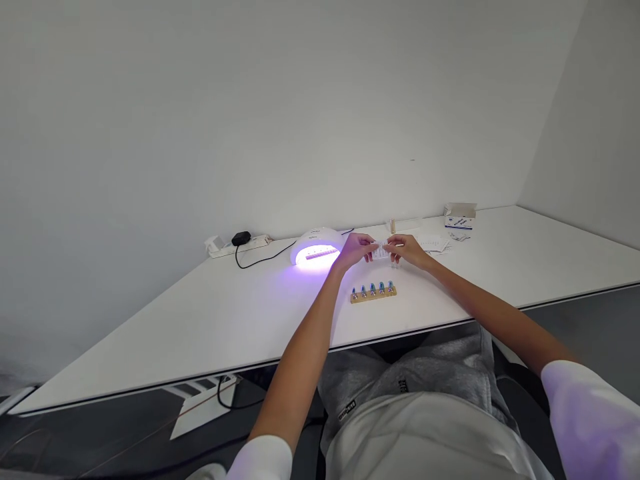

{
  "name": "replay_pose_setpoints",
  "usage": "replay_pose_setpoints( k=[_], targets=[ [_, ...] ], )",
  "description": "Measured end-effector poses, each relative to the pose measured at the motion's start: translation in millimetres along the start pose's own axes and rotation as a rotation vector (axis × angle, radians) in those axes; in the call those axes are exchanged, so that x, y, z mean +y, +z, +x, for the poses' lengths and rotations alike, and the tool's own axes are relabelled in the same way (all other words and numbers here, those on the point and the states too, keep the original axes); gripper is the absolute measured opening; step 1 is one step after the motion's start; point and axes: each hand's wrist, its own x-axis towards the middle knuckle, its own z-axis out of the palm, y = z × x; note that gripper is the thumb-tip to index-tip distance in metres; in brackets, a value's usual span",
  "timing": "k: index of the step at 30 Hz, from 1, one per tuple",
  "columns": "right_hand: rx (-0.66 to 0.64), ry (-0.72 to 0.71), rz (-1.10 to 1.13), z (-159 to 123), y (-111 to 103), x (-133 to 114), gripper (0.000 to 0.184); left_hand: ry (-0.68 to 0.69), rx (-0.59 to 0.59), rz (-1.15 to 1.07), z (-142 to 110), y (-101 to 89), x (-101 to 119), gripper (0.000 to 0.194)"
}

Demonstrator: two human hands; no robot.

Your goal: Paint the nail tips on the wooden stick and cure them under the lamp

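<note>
Fingers of my left hand (357, 248) pinch the left edge of a small whitish sheet (381, 251) with fine marks on it. At its other edge, my right hand (406, 249) grips the same sheet, so it is stretched between both hands just above the table. Too small to read, the marks look like a sticker pattern. Closer to me lies a wooden strip stand (373, 298) bearing a row of several shiny blue-green false nails (373, 288). Left of my hands, a white nail lamp (319, 235) glows purple, with a strip inside it.
More printed sheets (433, 245) lie right of my hands, with an opened small box (460, 217) behind them. A power strip (243, 245) with a black adapter (241, 238) sits by the wall, its cable running toward the lamp. The white table's front edge (425, 332) is near my lap.
</note>
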Motion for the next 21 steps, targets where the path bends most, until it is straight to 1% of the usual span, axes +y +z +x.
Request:
replay_pose_setpoints(
  k=[5, 9, 12, 16, 18, 21],
  targets=[
    [-0.014, -0.052, -0.104, -1, -1, 2, 0.038, -0.004, -0.054, 0.125, 3, 6.6, -8, 0.023],
    [-0.050, -0.010, -0.081, -2, 1, 4, 0.040, 0.038, -0.056, 0.174, 5, 11.8, -14, 0.020],
    [-0.110, 0.033, -0.059, -2, 2, 4, 0.040, 0.044, -0.055, 0.195, 6, 13.5, -14, 0.020],
    [-0.211, 0.025, -0.164, -4, -1, 3, 0.035, 0.013, -0.066, 0.217, 6, 14.4, -14, 0.017],
    [-0.260, 0.008, -0.197, -6, -1, 1, 0.032, -0.004, -0.087, 0.220, 6, 15.1, -15, 0.017],
    [-0.328, 0.030, -0.156, -9, -1, -4, 0.028, -0.015, -0.143, 0.176, 5, 15.9, -16, 0.018]
  ],
)
